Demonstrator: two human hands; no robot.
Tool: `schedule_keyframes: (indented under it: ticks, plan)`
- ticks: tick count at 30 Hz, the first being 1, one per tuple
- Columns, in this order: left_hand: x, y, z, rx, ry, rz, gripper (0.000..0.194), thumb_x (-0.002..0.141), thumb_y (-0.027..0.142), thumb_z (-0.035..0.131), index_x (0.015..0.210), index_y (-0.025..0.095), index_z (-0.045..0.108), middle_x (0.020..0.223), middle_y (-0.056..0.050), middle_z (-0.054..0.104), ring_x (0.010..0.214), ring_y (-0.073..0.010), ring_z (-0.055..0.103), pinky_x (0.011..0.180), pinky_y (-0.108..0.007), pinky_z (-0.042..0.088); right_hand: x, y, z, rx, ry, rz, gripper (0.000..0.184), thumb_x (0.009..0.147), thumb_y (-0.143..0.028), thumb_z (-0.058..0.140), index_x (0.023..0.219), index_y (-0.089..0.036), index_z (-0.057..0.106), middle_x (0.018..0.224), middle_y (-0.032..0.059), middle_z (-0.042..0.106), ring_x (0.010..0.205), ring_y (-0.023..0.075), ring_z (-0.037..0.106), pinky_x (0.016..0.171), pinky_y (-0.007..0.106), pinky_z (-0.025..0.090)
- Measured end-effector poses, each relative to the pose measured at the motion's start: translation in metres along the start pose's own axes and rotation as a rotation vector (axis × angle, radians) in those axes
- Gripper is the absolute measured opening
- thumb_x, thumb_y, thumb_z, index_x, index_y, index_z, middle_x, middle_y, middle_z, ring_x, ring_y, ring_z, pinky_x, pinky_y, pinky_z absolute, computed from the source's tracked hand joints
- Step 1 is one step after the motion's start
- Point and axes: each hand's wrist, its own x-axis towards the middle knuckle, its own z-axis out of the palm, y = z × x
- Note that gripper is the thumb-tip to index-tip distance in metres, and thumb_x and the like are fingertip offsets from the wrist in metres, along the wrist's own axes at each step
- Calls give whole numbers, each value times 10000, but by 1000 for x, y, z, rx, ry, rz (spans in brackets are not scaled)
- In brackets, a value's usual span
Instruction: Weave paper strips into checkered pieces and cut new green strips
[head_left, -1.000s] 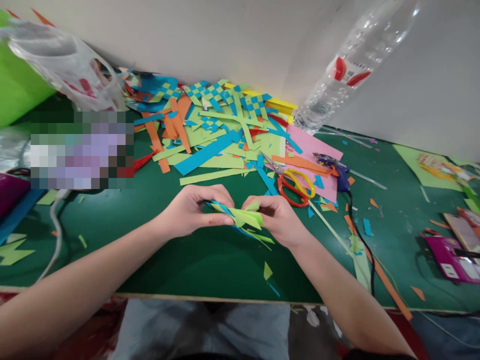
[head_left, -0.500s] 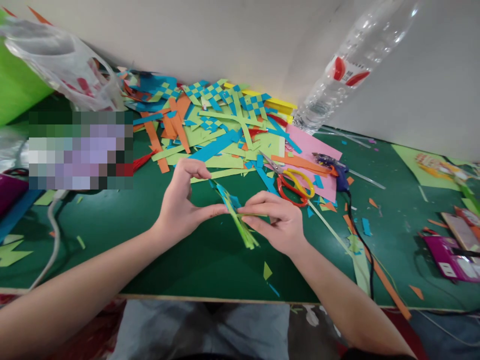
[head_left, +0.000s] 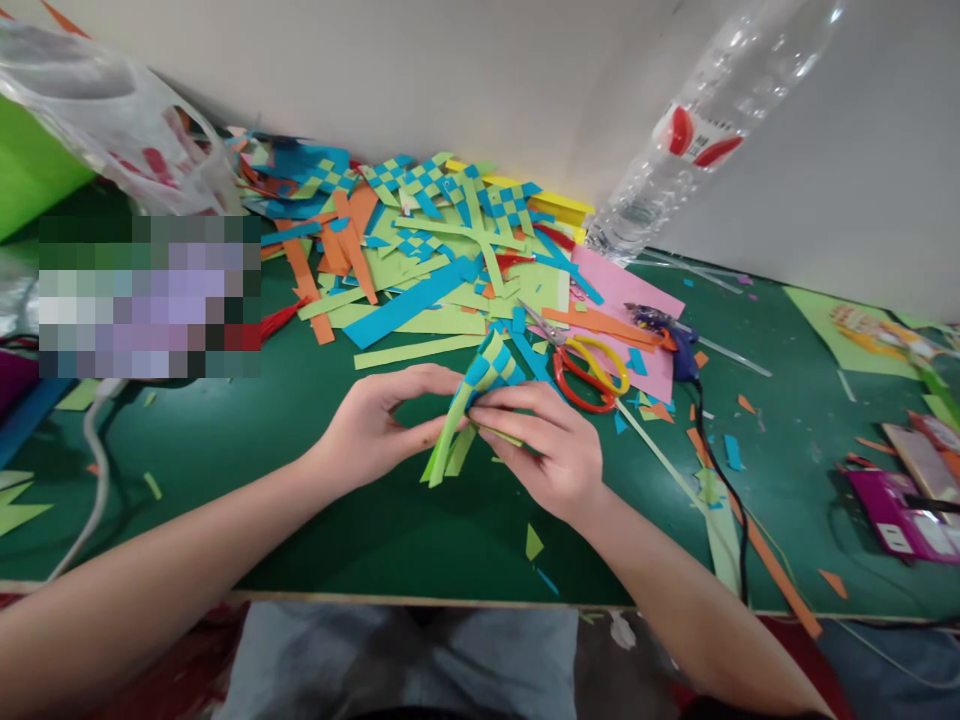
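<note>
Centrally, left hand (head_left: 375, 420) and right hand (head_left: 553, 448) pinch a checkered blue-and-green paper weave (head_left: 489, 368). Green tabletop (head_left: 360, 550) below; pale wall (head_left: 435, 75), far.

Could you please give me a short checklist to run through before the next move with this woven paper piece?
1. Woven paper piece held securely: ok, the right hand pinches it.
2. Left hand gripping too: cannot tell; its fingertips are at the piece's edge.
3. Strip ends tucked in: not ok, green ends stick out below.
4. Scissors out of both hands: ok, they lie beyond the right hand.
5. Table free of scraps near the hands: not ok, a green scrap lies in front.
</note>
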Motion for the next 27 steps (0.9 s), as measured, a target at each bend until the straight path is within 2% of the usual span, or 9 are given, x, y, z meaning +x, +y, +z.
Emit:
schedule_keyframes:
  ticks: [7,11,13,15,18,20,23,27]
  plan:
    - [5,3,1,-52,36,-90,250,759,379,775,931,201,744,983,-55,750,897,-215,697,860,-331,556,6,-5,-2,13,-10,-10,223,852,-236,638,1074,-235,663,1033,75,754,897,207,701,840,427,500]
    - [8,6,1,-55,46,-163,265,744,406,775,881,181,748,855,-50,749,744,-183,672,682,-276,554,5,-6,-3,16,-62,35,253,852,-282,607,1102,-248,634,1074,69,748,942,231,699,866,452,478]
    - [9,7,0,-36,81,-213,239,759,414,755,813,181,743,749,-23,723,633,-140,624,574,-231,508,4,-5,-4,18,-38,33,256,854,-261,591,1109,-251,620,1086,65,740,951,233,692,859,448,477]
    - [9,6,-1,-16,111,-259,243,779,426,734,803,184,742,721,-7,702,605,-120,598,541,-210,475,3,-4,-6,10,41,61,250,860,-223,574,1105,-254,613,1081,64,726,969,229,672,859,438,481]
    - [8,1,-2,-58,124,-307,283,771,442,745,876,179,748,806,-20,719,679,-141,632,604,-224,500,3,2,-7,6,156,228,269,873,-213,576,1139,-244,594,1122,76,666,975,208,617,885,413,484]
    - [8,-1,-1,-96,125,-333,316,751,458,760,894,176,747,849,-34,730,728,-163,653,639,-241,519,3,8,-7,62,164,366,305,880,-258,591,1183,-239,566,1161,76,627,967,190,594,921,401,474]
    - [9,-1,0,-105,85,-387,350,723,489,772,869,172,743,848,-38,732,738,-174,656,626,-244,520,3,17,-6,232,66,554,322,879,-366,615,1168,-230,574,1113,61,641,986,189,597,933,385,470]
    - [12,4,-2,-73,-79,-509,392,732,528,743,830,149,723,723,-29,692,608,-141,601,514,-222,455,2,22,-5,357,-122,732,275,859,-465,626,910,-196,657,875,34,656,857,190,614,800,349,501]
